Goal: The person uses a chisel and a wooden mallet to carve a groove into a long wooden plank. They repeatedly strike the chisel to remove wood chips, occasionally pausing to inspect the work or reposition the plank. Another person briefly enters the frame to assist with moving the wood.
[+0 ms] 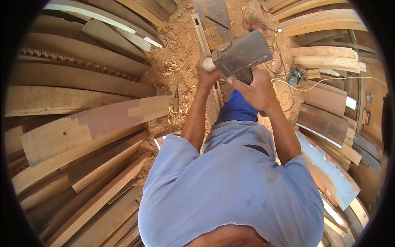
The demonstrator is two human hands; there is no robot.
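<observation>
Head view: a mallet is gripped by the right hand and a pale rounded handle by the left hand, over a wooden strip. One slot seems already cut at its far end; what is left cannot be judged, the middle being blocked by mallet and hands. Shavings, cords and a power tool are seen around.
</observation>
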